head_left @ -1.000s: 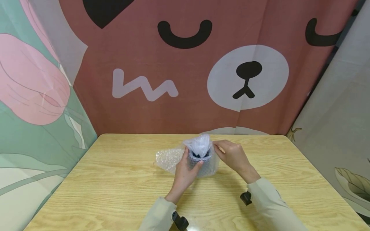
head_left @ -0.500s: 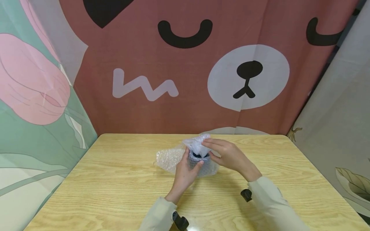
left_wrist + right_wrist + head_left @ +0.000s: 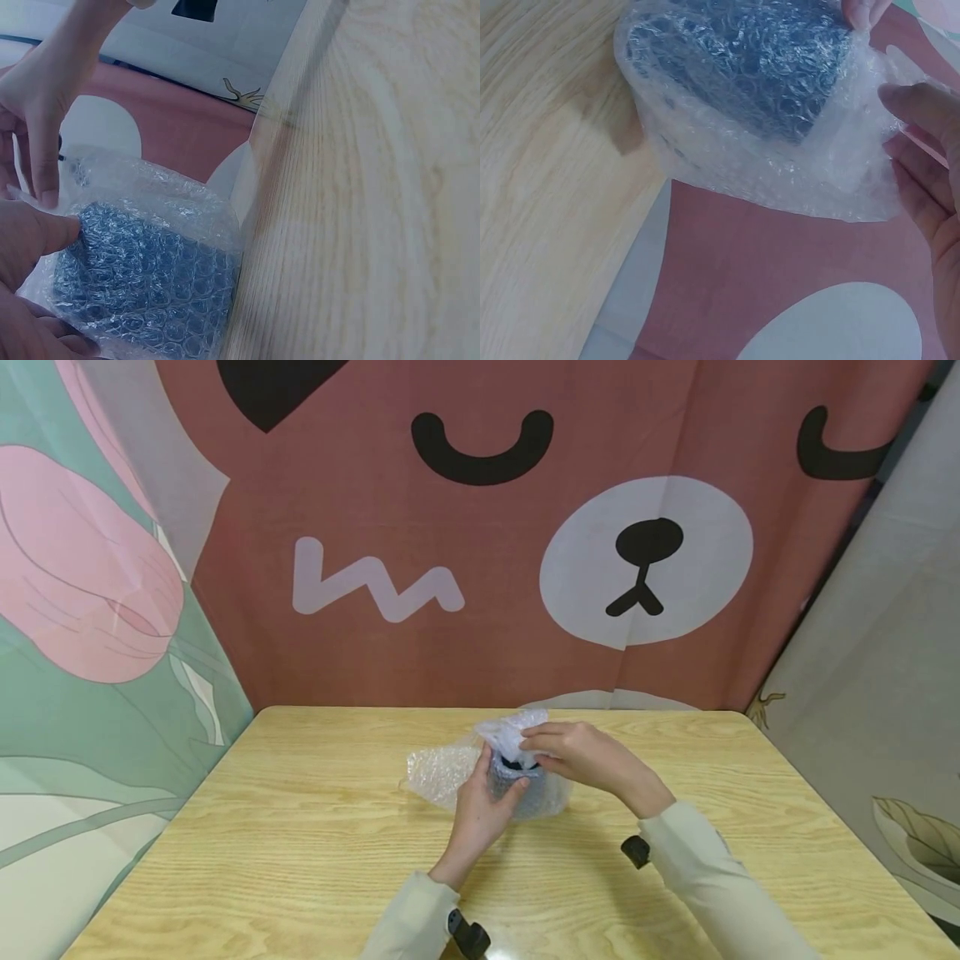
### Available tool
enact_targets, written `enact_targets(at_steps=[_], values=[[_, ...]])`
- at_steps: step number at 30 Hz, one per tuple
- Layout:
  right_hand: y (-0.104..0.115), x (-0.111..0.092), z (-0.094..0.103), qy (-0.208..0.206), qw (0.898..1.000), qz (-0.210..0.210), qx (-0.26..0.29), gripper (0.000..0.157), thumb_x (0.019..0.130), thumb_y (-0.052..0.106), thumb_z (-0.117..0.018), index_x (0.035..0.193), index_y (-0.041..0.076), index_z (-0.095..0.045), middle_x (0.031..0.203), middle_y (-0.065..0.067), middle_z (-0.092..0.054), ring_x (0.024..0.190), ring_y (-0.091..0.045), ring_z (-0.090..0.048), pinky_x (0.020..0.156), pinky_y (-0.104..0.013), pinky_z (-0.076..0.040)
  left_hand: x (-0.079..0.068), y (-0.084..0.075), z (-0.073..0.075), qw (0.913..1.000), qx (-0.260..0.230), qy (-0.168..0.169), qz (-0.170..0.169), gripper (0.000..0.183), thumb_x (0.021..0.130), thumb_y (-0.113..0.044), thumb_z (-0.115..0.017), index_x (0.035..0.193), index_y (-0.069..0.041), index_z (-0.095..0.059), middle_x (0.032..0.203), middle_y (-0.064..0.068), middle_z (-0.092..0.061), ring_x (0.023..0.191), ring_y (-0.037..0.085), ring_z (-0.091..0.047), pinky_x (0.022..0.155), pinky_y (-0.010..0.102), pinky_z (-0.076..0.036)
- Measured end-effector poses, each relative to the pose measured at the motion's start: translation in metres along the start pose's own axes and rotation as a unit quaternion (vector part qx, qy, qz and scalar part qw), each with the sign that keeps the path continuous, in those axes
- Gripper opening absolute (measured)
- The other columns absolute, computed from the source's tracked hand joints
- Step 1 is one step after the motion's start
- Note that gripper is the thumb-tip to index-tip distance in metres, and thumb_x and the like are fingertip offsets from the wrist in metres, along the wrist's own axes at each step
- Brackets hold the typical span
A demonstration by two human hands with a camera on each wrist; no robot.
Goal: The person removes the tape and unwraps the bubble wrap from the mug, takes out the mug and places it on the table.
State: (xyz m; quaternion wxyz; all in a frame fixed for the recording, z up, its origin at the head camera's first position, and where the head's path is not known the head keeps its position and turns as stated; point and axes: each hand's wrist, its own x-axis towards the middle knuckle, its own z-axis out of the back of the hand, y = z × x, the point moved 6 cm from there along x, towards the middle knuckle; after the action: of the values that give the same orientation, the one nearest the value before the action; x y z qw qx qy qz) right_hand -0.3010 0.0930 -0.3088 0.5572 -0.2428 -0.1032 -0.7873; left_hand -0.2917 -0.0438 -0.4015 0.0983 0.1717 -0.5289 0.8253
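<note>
A dark object, its exact kind hidden, is wrapped in clear bubble wrap and stands near the table's back edge. In the head view its dark, rounded top shows between the folds. My left hand grips the bundle from the near left side, thumb across its front. At the top, my right hand pinches gathered bubble wrap between thumb and fingers. A loose tail of the wrap lies on the table to the left of the bundle.
The wood-grain table reaches back to a hanging brown cloth with a bear face. Patterned cloths hang at both sides. A small black device sits at the left cuff, another at the right.
My right hand has moved left from the wrap's right edge to its top, folding the film inward over the dark opening. The left hand keeps its grip in place.
</note>
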Motion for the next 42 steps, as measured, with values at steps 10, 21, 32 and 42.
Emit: enact_targets(at_steps=[10, 21, 32, 42], values=[[-0.009, 0.005, 0.015, -0.099, 0.995, -0.014, 0.01, 0.024, 0.073, -0.002, -0.082, 0.094, 0.001, -0.073, 0.099, -0.014, -0.071, 0.087, -0.024, -0.07, 0.069, -0.031, -0.057, 0.0, -0.001, 0.001, 0.9999, -0.003, -0.004, -0.011, 0.079, 0.087, -0.028, -0.073, 0.146, 0.007, -0.032, 0.136, 0.027, -0.049, 0.124, 0.04, -0.048, 0.101, 0.052, -0.04], [-0.03, 0.007, 0.027, -0.211, 0.974, -0.083, 0.015, 0.023, 0.073, -0.002, -0.083, 0.094, -0.001, -0.073, 0.094, -0.014, -0.072, 0.08, -0.023, -0.071, 0.066, -0.033, -0.058, 0.0, -0.003, 0.001, 0.9998, -0.01, 0.003, -0.018, 0.08, 0.088, -0.028, -0.072, 0.147, 0.006, -0.031, 0.139, 0.026, -0.047, 0.126, 0.04, -0.046, 0.101, 0.053, -0.039], [-0.043, 0.009, 0.031, -0.27, 0.947, -0.159, 0.068, 0.029, 0.076, -0.002, -0.081, 0.104, -0.002, -0.073, 0.1, -0.013, -0.072, 0.078, -0.022, -0.071, 0.067, -0.033, -0.058, -0.001, -0.003, 0.002, 0.9999, -0.009, 0.002, -0.012, 0.08, 0.087, -0.027, -0.073, 0.148, 0.005, -0.032, 0.139, 0.025, -0.047, 0.126, 0.039, -0.046, 0.102, 0.052, -0.039], [-0.041, 0.008, 0.026, -0.241, 0.952, -0.172, 0.075, 0.042, 0.076, -0.002, -0.081, 0.115, -0.004, -0.068, 0.104, -0.018, -0.07, 0.084, -0.029, -0.07, 0.071, -0.034, -0.057, -0.002, -0.001, 0.002, 0.9999, -0.013, 0.005, -0.004, 0.08, 0.088, -0.028, -0.072, 0.148, 0.005, -0.031, 0.139, 0.025, -0.046, 0.126, 0.04, -0.045, 0.102, 0.053, -0.039]])
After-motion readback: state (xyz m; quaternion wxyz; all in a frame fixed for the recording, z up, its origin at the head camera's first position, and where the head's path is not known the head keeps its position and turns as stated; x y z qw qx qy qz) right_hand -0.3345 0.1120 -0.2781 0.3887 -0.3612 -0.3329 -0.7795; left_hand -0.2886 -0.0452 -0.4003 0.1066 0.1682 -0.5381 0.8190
